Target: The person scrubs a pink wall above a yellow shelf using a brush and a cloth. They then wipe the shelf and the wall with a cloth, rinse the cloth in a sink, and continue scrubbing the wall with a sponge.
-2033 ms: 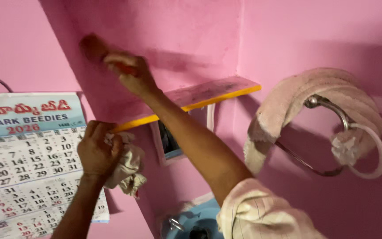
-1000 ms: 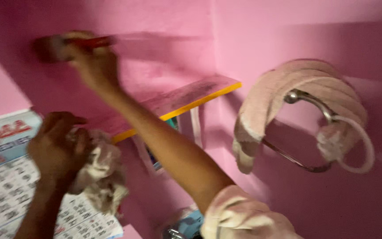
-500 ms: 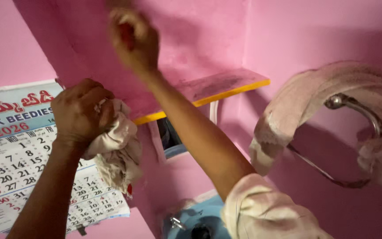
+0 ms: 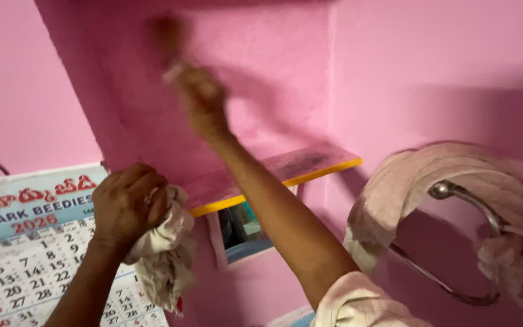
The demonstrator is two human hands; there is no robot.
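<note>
High against the pink wall point(image 4: 273, 79), the head view shows the right hand point(image 4: 198, 100) closed around what looks like a brush point(image 4: 164, 33) (too blurred to be sure), its tip on the wall above the yellow-edged shelf point(image 4: 286, 172). The left hand point(image 4: 128, 206) bunches a stained rag point(image 4: 164, 254) beside the wall calendar point(image 4: 19, 254). A wide sweep could knock the shelf, and the dangling rag may smear the calendar.

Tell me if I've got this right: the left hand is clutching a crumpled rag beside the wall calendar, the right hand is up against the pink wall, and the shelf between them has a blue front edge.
Not quite. In the head view the shelf has a yellow front edge, not blue. The rest stands: the left hand clutches the crumpled rag beside the wall calendar, and the right hand, blurred, is raised against the pink wall.
</note>
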